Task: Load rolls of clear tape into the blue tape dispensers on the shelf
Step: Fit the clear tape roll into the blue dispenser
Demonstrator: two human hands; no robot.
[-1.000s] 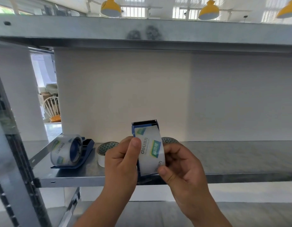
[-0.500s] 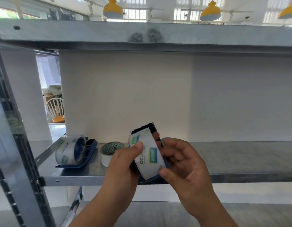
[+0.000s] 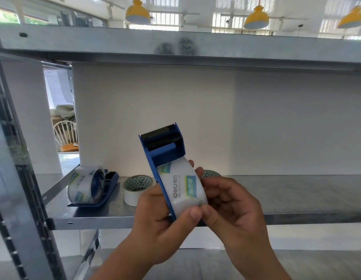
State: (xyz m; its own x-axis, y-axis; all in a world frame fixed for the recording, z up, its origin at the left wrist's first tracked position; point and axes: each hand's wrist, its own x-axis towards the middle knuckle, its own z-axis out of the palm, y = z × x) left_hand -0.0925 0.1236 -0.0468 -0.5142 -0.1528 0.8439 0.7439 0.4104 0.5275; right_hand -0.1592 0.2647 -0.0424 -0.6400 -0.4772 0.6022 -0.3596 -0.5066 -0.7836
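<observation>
At the centre of the frame, a dispenser (image 3: 162, 156) with a roll (image 3: 182, 187) seated in it is held by the left hand (image 3: 161, 221). The roll is gripped by the right hand (image 3: 230, 207) fingers (image 3: 211, 216). Next, the tape end probably must be drawn to the blade.

Blue dispenser (image 3: 162, 150), clear green-labelled tape roll (image 3: 183, 188), teal triangle-patterned white roll (image 3: 136, 188), yellow lamps (image 3: 256, 18)
</observation>
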